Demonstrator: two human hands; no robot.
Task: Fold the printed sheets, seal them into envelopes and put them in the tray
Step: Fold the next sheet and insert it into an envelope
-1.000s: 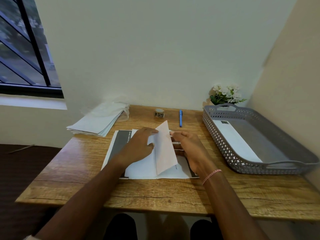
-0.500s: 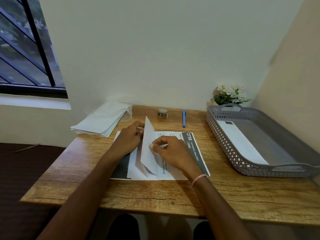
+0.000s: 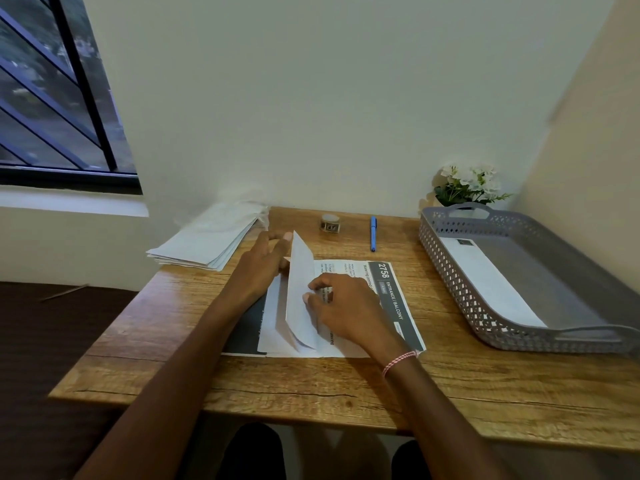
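Note:
A white folded sheet [image 3: 299, 289] stands on its long edge, tilted, over the printed sheets [image 3: 391, 292] lying flat in the middle of the table. My left hand [image 3: 259, 268] is behind it and holds its far end with the fingertips. From the right side, my right hand [image 3: 349, 306] pinches the sheet near its middle. The top printed sheet shows a dark header reading "2758 ENTRANCE / BALCONY". A grey perforated tray [image 3: 450, 271] sits at the right with one white envelope [image 3: 485, 278] inside.
A stack of white envelopes [image 3: 207, 244] lies at the back left of the wooden table [image 3: 311, 379]. A small round object [image 3: 330, 223] and a blue pen [image 3: 373, 233] lie near the wall. White flowers [image 3: 467, 183] stand behind the tray.
The folded sheet swung from leaning right to standing nearly upright. My right hand moved left onto it, uncovering the printed header. My left hand shifted to the sheet's far end.

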